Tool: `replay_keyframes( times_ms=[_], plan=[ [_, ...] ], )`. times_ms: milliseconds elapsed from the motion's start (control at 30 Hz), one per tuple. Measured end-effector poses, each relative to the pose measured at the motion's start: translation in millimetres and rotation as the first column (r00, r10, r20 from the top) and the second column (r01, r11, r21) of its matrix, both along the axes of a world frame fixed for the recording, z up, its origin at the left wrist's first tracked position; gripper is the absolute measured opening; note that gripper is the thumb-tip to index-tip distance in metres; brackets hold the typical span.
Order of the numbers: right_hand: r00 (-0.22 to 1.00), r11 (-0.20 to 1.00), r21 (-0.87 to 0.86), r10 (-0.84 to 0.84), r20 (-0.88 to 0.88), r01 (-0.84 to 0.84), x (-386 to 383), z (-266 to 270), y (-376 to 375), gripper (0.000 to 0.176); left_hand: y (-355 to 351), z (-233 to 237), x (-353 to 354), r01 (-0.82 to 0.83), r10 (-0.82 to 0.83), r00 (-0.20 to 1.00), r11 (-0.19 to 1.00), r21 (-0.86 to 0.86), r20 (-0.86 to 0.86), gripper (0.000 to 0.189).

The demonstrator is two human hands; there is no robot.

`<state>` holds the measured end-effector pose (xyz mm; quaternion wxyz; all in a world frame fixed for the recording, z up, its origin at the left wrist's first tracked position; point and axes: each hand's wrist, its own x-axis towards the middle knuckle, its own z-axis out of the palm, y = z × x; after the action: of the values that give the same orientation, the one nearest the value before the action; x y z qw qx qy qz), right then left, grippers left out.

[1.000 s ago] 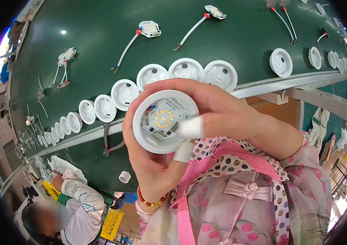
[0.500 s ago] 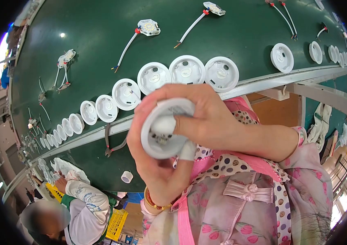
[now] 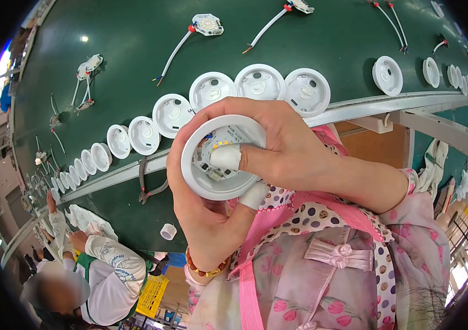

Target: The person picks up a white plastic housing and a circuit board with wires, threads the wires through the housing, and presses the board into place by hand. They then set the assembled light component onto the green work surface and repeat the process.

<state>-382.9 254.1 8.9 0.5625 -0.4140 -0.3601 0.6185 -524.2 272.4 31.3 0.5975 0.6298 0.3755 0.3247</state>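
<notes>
Between both hands sits a white round lamp housing, its open side turned up toward me. Inside lies an LED circuit board with small yellow chips, partly covered. My left hand is closed around the housing's left and lower side. Its thumb is wrapped in white tape. From the right, my right hand grips the far rim, with its white-taped thumb reaching inside and pressing on the board. The underside of the housing is hidden.
A row of white housings lines the green table's edge. LED boards with wires lie farther back. Pliers and a tape roll are at the left. A co-worker sits lower left.
The housing has tilted so its opening faces me more, showing more of the board. The right thumb stays inside it. The co-worker's arm has lifted toward the row of housings.
</notes>
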Motion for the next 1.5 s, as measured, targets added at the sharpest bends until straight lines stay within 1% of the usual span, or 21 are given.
replay_keyframes(
  times_ms=[133,233,333,433,533,633,733,833,933,1033,1133,1233,1333,1433,1467,1500],
  plan=[
    [0.999,1.0,0.018,0.015,0.046,-0.015,-4.0,-5.7,3.5,0.036,2.6,1.1,-1.7,-0.04,0.04,0.999,0.998,-0.051,-0.019,0.084],
    [0.991,0.999,0.05,-0.011,0.132,0.004,-2.8,-4.6,0.6,0.037,2.9,-2.9,-5.2,-0.006,0.006,1.0,0.998,-0.056,0.008,0.084],
    [0.993,0.994,0.108,-0.009,0.122,-0.004,-5.5,-4.1,0.3,0.037,0.0,-3.1,-7.3,0.01,-0.01,1.0,1.0,0.001,0.023,0.084],
    [0.999,1.0,0.011,-0.018,0.033,0.018,-9.8,-9.4,3.5,0.037,3.4,-4.6,-5.4,-0.039,0.041,0.999,0.994,-0.097,0.02,0.084],
    [0.996,0.992,-0.094,0.081,-0.041,-0.084,-3.8,-12.1,9.7,0.037,7.3,-8.6,-2.7,-0.028,0.036,0.998,0.984,-0.175,0.047,0.083],
    [0.987,0.978,-0.185,0.074,-0.14,-0.1,-3.3,-7.4,8.9,0.036,9.2,-6.7,-5.4,-0.001,0.01,0.999,0.987,-0.163,0.053,0.085],
    [0.986,0.966,-0.233,0.073,-0.152,-0.107,-3.7,-6.3,9.4,0.035,8.5,-10.7,-5.7,-0.016,0.017,1.0,0.999,-0.036,0.011,0.084],
    [0.98,0.989,-0.102,0.086,-0.179,-0.105,-3.8,-8.0,9.8,0.034,5.3,-9.6,-9.4,-0.006,0.008,0.999,0.999,0.047,-0.04,0.084],
    [0.979,0.992,-0.018,0.119,-0.166,-0.124,-3.6,-7.0,8.2,0.033,1.3,-4.9,-9.6,-0.002,0.005,0.999,0.998,0.068,-0.05,0.082],
    [0.979,0.992,-0.032,0.119,-0.166,-0.125,-2.1,-0.8,7.2,0.032,1.0,-2.0,-7.4,-0.06,0.06,0.998,0.998,0.022,-0.004,0.081],
    [0.988,0.997,0.032,0.068,-0.141,-0.064,-3.3,1.8,8.5,0.031,1.6,-2.1,-6.9,-0.043,0.044,0.999,0.996,0.084,-0.007,0.081],
    [0.993,0.997,0.066,0.056,-0.104,-0.049,-7.1,-3.8,8.4,0.032,2.0,-4.2,-10.5,-0.007,0.016,0.998,0.989,0.147,-0.059,0.081],
    [0.988,0.996,0.022,0.088,-0.131,-0.086,-3.9,0.0,7.1,0.031,-2.3,1.0,-8.3,-0.013,0.036,0.994,0.976,0.216,-0.105,0.079],
    [0.995,0.995,0.072,0.069,-0.067,-0.064,4.3,7.6,12.1,0.032,1.5,3.6,-1.0,-0.027,0.04,0.998,0.974,0.226,-0.055,0.085],
    [0.998,0.999,0.024,0.043,-0.035,-0.042,10.4,11.8,14.4,0.033,-1.1,3.5,8.2,-0.144,0.131,0.986,0.982,0.124,0.107,0.094],
    [0.988,0.986,0.124,-0.093,-0.119,0.108,20.7,11.7,22.4,0.033,-0.6,12.3,9.9,-0.128,0.117,0.981,0.99,0.059,0.155,0.097]
  ],
)
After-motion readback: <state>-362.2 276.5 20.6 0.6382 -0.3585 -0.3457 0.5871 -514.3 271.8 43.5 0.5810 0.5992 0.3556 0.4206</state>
